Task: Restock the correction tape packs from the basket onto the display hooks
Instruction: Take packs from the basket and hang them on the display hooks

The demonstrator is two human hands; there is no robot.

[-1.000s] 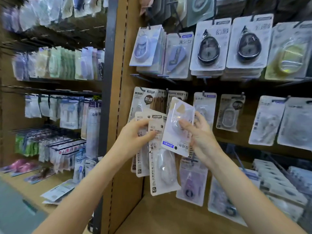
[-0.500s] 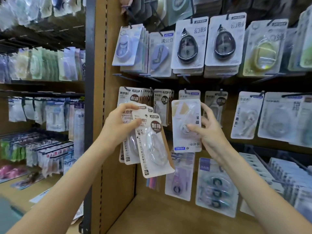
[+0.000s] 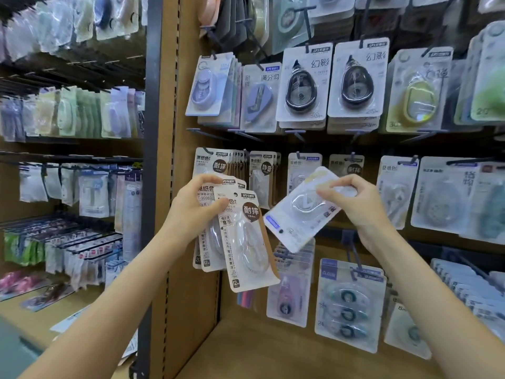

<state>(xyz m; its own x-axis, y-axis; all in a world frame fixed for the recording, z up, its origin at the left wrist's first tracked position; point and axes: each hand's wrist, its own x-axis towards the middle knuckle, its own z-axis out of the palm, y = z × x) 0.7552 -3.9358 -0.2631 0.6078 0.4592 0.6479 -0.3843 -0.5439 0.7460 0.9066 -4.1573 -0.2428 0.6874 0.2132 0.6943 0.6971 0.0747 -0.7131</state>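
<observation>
My left hand (image 3: 194, 212) grips a fanned stack of correction tape packs (image 3: 240, 239), white cards with clear blisters and brown round labels, held in front of the display. My right hand (image 3: 352, 201) pinches the top of a single white pack (image 3: 295, 214), which is tilted with its lower end pointing down to the left. Behind both hands, a middle row of hooks (image 3: 352, 155) carries matching packs. No basket is in view.
The wooden pegboard wall (image 3: 188, 110) holds rows of hanging packs: black and yellow dispensers (image 3: 302, 86) above, multi-packs (image 3: 348, 305) below. A dark metal upright (image 3: 153, 132) separates another stocked bay on the left. A brown shelf (image 3: 273, 351) lies under my arms.
My right hand has turned the single pack from upright to tilted, its top now to the right, and shifted its grip to the pack's upper edge. My left hand keeps its stack steady.
</observation>
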